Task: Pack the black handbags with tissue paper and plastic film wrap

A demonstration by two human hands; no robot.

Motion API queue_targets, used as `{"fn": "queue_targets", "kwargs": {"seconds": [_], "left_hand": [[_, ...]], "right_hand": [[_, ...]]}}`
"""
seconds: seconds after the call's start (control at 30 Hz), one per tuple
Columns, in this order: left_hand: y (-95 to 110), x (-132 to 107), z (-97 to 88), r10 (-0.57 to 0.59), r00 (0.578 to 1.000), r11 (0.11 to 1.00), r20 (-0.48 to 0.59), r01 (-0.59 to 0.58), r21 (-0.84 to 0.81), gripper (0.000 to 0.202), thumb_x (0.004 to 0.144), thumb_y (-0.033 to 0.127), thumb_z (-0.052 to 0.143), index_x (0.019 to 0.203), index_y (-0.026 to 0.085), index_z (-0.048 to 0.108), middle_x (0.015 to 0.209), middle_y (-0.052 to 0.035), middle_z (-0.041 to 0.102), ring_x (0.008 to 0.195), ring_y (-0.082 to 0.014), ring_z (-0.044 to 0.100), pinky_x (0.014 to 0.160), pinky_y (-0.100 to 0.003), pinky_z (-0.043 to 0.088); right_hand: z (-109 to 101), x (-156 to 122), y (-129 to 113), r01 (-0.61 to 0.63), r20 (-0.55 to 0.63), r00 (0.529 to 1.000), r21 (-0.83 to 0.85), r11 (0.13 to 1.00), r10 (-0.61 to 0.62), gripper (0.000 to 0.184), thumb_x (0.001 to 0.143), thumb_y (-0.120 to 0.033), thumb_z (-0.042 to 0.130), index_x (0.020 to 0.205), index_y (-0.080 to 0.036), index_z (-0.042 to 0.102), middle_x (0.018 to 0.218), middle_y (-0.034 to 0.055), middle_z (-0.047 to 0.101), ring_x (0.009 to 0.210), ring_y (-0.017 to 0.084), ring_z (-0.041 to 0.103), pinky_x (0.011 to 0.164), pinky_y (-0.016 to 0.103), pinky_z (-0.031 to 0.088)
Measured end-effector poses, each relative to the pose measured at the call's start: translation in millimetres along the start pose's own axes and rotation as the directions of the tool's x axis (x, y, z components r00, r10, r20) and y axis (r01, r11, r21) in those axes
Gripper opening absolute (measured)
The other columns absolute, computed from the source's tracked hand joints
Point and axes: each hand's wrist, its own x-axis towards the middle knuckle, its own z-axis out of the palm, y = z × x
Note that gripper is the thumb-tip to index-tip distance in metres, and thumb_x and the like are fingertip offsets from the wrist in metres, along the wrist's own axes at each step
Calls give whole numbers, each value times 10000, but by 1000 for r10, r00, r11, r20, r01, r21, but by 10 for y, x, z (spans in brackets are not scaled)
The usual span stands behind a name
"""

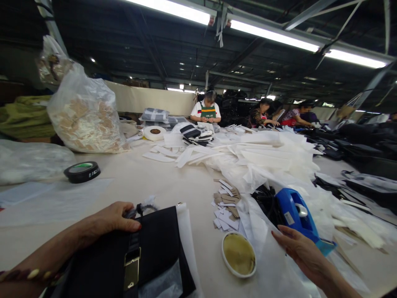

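Beneath white tube lights [273,35], a cream tabletop [149,178] runs past a black tape roll [82,174] to the left hand [112,217], thumb and fingers pinching the top edge of a black, gold-buckled bag [158,240] in front. A tabletop strip parts bag from round gold-faced dish [238,254]; the right hand [300,246] extends slightly spread fingers beside a blue plastic tape dispenser [288,207].

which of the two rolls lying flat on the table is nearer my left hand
The black roll is the nearer one to your left hand; the white roll lies farther back, in front of the striped packages.
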Motion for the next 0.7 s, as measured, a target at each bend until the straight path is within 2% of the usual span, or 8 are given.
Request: {"fn": "queue_targets", "kwargs": {"seconds": [0.07, 0.13, 0.27, 0.33, 0.47, 0.7], "left_hand": [[-5, -3, -4, -12, 998, 997, 56, 16, -78, 522, 484, 594, 717, 768, 173, 599, 725, -17, 666, 744, -257, 619, 616, -294, 475], [-4, -6, -9, -29, 996, 991, 82, 39, -125, 522, 474, 580, 734, 772, 173, 599, 724, -16, 668, 739, -252, 617, 620, -293, 474], [34, -20, -4, -31, 998, 992, 60, 38, -118, 514, 459, 581, 739, 738, 172, 597, 677, 0, 655, 690, -224, 602, 592, -274, 457], [62, -30, 6, -33, 998, 992, 45, 38, -117, 520, 440, 580, 745, 722, 171, 592, 655, 8, 647, 668, -211, 592, 582, -267, 449], [81, -39, 16, -60, 998, 988, 30, 64, -139, 519, 421, 562, 754, 716, 174, 578, 628, 14, 634, 650, -210, 589, 571, -270, 445], [-9, -2, -18, 3, 1000, 998, 13, -2, -68, 477, 481, 562, 733, 687, 173, 550, 631, 17, 597, 640, -194, 557, 557, -268, 416]], "right_hand": [[2, -28, 8, -84, 120, 990, 51, 995, 77, 424, 358, -351, 874, 678, -169, 663, 734, 63, 676, 729, 227, 626, 690, 308, 534], [2, -45, 27, -137, 187, 975, 91, 986, 118, 371, 346, -352, 885, 577, -167, 662, 652, 43, 663, 668, 197, 615, 684, 287, 539], [16, -66, 71, -157, 184, 974, 132, 979, 132, 326, 349, -339, 890, 448, -200, 613, 499, -30, 595, 507, 103, 540, 528, 176, 504], [44, -98, 74, -145, 183, 976, 125, 982, 120, 308, 359, -336, 889, 461, -200, 632, 502, -34, 601, 506, 90, 535, 497, 147, 481], [167, -215, 20, -83, 217, 974, 98, 992, 60, 293, 394, -339, 885, 559, -186, 698, 592, -18, 653, 571, 82, 552, 543, 115, 470], [511, -438, -126, -49, 303, 953, 88, 995, 20, 380, 412, -407, 870, 687, -186, 730, 679, 16, 686, 655, 122, 588, 597, 166, 483]]}}
